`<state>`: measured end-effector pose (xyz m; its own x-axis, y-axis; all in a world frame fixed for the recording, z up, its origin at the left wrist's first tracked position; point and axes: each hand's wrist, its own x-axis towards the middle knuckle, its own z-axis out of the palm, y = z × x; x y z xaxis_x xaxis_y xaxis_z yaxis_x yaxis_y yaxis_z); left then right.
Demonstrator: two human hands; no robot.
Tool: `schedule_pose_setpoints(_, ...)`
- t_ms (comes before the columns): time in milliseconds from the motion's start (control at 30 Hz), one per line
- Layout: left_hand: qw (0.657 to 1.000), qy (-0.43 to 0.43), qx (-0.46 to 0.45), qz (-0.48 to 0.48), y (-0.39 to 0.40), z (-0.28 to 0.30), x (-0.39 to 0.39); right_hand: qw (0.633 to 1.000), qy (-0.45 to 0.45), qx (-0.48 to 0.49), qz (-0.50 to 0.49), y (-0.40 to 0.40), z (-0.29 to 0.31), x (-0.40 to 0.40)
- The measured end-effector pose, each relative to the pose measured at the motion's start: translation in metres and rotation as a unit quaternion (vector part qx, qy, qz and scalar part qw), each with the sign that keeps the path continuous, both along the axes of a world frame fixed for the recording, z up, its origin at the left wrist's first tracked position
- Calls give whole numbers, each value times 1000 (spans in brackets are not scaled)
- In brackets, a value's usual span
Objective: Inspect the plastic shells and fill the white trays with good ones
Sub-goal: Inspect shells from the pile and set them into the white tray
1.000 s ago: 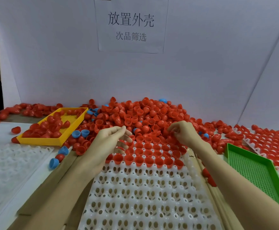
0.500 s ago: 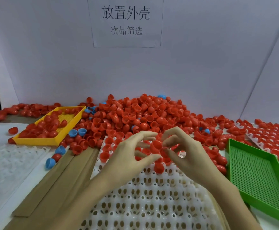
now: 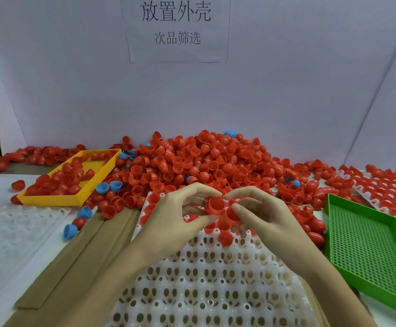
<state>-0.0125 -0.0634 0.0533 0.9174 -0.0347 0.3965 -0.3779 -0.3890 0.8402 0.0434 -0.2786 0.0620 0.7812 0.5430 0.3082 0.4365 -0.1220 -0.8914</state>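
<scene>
1. The table (image 3: 15,274) carries white sheets and brown cardboard strips (image 3: 79,251); white panels (image 3: 286,90) wall it in behind and on the right, and a paper sign (image 3: 175,29) with printed characters hangs at the top.
2. A heap of red shells (image 3: 192,161), too many to count, spreads along the back; about eight blue shells (image 3: 102,187) lie scattered in and near it.
3. One white tray (image 3: 204,291) lies in front with red shells seated only in its far rows; a second, filled tray (image 3: 385,192) sits at the far right.
4. One yellow basket (image 3: 58,199) on the left holds red shells; one green basket (image 3: 366,244) lies on the right.
5. The left hand (image 3: 168,223) pinches one red shell (image 3: 216,205) between thumb and fingertips above the tray's far rows.
6. The right hand (image 3: 263,215), grip curled, holds another red shell (image 3: 231,214), touching the first.
</scene>
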Motion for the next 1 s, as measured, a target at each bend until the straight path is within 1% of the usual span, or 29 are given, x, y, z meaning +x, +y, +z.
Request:
schedule_pose_setpoints(67, 1000, -5, 0, 5, -1, 1, 0, 1000, 11, 10, -1, 0, 1, 0)
schedule_pose_setpoints(233, 1000, -6, 4, 9, 2, 2, -1, 1000, -3, 10, -26, -1, -1, 2)
schedule_pose_setpoints(367, 1000, 13, 11, 7, 5, 5, 0, 999, 10, 27, -30, -1, -3, 3)
schedule_pose_setpoints(433, 998, 15, 32, 45, 19, 7, 5, 999, 19, 35, -33, -2, -3, 4)
schedule_pose_setpoints(500, 989, -10, 29, 142, 45, 10, 12, 998, 23, 38, -41, -3, -3, 5)
schedule_pose_setpoints(533, 975, -38, 24, 216, 62, 11, 13, 998, 24, 38, -46, -3, -3, 6)
schedule_pose_setpoints(567, 952, -68, 29, 297, 82, 11, 12, 998, 25, 39, -50, -3, -4, 6)
schedule_pose_setpoints(600, 921, -87, 46, 377, 102, 10, 11, 997, 26, 40, -53, -3, -4, 7)
schedule_pose_setpoints(633, 890, -87, 73, 441, 122, 7, 9, 997, 26, 40, -55, -3, -4, 7)
schedule_pose_setpoints(700, 849, -25, 130, 512, 153, -3, 4, 997, 26, 37, -55, -3, -4, 7)
schedule_pose_setpoints(767, 833, 41, 187, 518, 167, -11, 2, 998, 28, 35, -54, -2, -5, 6)
schedule_pose_setpoints(833, 832, 73, 217, 505, 165, -15, 2, 998, 30, 32, -51, -2, -5, 6)
schedule_pose_setpoints(900, 840, 65, 230, 488, 156, -14, 4, 998, 33, 31, -50, -1, -5, 5)
schedule_pose_setpoints(1000, 862, 9, 243, 445, 131, -6, 9, 998, 37, 30, -46, -1, -4, 5)
